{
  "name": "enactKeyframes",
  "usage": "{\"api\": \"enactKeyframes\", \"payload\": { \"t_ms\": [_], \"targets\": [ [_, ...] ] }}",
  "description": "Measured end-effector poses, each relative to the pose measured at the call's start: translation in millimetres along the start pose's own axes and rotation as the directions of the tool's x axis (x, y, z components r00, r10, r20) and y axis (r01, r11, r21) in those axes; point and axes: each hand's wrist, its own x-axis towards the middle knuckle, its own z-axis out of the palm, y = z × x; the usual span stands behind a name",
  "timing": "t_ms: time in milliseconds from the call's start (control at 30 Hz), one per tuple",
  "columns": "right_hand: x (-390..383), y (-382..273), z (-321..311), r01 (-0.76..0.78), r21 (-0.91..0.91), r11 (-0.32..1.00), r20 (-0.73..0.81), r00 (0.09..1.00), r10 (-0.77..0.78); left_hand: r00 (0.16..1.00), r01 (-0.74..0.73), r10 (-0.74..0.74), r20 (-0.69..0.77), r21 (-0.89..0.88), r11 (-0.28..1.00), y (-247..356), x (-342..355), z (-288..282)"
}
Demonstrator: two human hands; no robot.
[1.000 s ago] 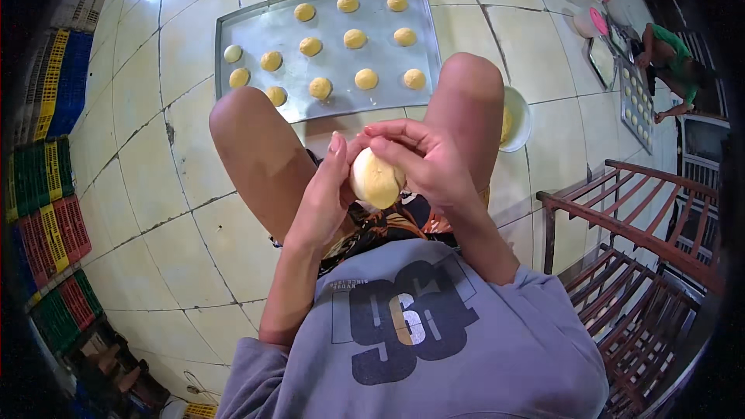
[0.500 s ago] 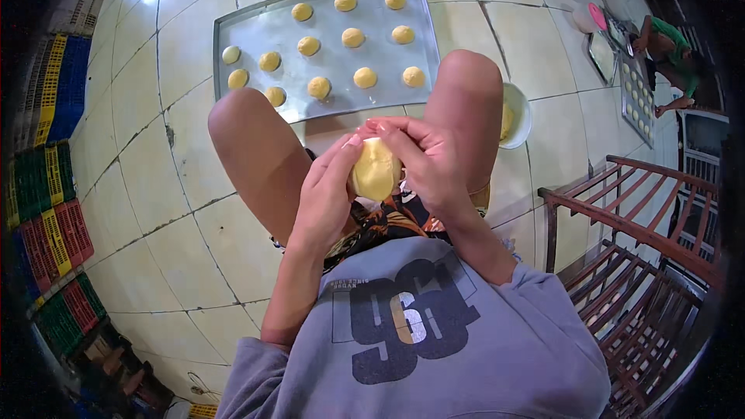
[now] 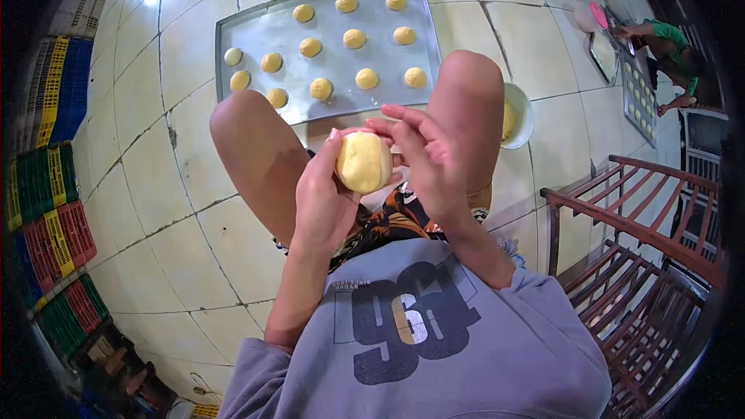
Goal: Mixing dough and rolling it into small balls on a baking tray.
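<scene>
A round dough ball point(image 3: 363, 163) with a yellow layer over its pale body rests in my left hand point(image 3: 317, 190), whose fingers and thumb curl around it. My right hand point(image 3: 429, 159) is just to the right of the ball, its fingers stretched and spread; the fingertips come close to the ball's upper right side. Beyond my knees a metal tray point(image 3: 256, 22) lies on the floor, holding several yellow-topped dough balls point(image 3: 355, 38) in loose rows. One paler ball point(image 3: 233, 56) sits at its left edge.
A pale bowl point(image 3: 524, 126) with yellow stuff stands beside my right knee. Stacked plastic crates point(image 3: 62, 237) line the left side. A reddish-brown slatted rack point(image 3: 621, 209) stands at right. Far right, another person point(image 3: 673, 50) sits near a second tray point(image 3: 640, 101) of dough balls.
My right hand has opened and drawn off the dough ball to the right. The ball has shifted slightly left and turned in my left hand, showing more of its yellow layer.
</scene>
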Motion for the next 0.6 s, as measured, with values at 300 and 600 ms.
{"api": "enactKeyframes", "payload": {
  "t_ms": [300, 600],
  "targets": [
    [4.6, 3.9, 3.5, 0.07, -0.085, 0.994, -0.01, 0.997, -0.071, 0.997, -0.021, 0.006, -0.073, -0.213, 0.977, -9.1, -1.0, 2.0],
    [-3.1, 9.4, 9.8, 0.231, -0.252, 0.94, 0.04, 0.973, -0.228, 0.999, 0.007, 0.004, 0.036, -0.294, 0.956, -16.5, 1.5, -3.8]
  ]
}}
